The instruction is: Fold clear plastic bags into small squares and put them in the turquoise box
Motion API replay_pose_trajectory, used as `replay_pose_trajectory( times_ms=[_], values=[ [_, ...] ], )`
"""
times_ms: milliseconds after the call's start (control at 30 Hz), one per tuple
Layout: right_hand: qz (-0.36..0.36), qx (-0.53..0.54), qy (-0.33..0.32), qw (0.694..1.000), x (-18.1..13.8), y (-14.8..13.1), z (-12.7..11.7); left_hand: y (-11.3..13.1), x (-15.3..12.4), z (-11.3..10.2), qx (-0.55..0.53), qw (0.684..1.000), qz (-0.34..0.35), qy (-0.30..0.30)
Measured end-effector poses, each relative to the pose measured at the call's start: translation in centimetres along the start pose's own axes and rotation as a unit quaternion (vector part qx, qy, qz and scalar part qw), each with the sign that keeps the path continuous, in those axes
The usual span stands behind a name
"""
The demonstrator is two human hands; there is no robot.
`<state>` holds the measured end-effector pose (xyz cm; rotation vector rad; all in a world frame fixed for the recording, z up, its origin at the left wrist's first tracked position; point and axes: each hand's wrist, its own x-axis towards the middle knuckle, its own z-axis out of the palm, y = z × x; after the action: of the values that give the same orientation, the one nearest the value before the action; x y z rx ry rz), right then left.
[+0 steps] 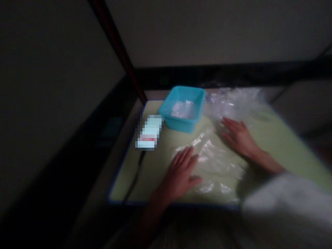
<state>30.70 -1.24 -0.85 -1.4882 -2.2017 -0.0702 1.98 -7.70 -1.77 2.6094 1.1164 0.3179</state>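
A clear plastic bag (pixel 215 159) lies spread on the yellow-green tabletop, shiny and wrinkled. My left hand (pixel 180 174) rests flat at its left side, fingers stretched and slightly apart. Over by the bag's upper right edge, my right hand (pixel 240 138) is also open, palm down, with its fingers pointing left. Neither hand grips anything. Beyond my hands stands a turquoise plastic basket (pixel 178 122) with something whitish and clear inside, too dim to make out. To its right lies a heap of crumpled clear plastic (pixel 233 102).
A phone with a lit, blurred-out screen (pixel 150 133) lies left of the basket, and a dark cable (pixel 135 178) runs from it to the table's front edge. The table (pixel 285 148) has a blue rim. Behind it is a wall (pixel 220 34); the room is dim.
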Motion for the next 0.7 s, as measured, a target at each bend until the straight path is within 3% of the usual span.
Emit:
replay_pose_trajectory(
  times_ms=[133,333,500,700],
  values=[
    [-0.049,0.078,-0.018,0.996,-0.3,-2.2,-0.7,-0.1,0.1,-0.5,-0.007,0.999,-0.014,0.032],
    [-0.2,0.106,-0.185,0.956,-2.6,-7.1,0.7,-0.4,0.2,0.0,0.011,0.999,0.009,0.032],
    [-0.213,0.041,-0.188,0.958,-4.7,-6.0,1.4,-0.7,0.2,0.7,0.06,0.998,0.004,0.015],
    [-0.173,0.002,-0.17,0.97,-6.5,-3.6,-0.6,-0.8,0.2,0.3,0.08,0.997,0.007,0.015]
  ],
)
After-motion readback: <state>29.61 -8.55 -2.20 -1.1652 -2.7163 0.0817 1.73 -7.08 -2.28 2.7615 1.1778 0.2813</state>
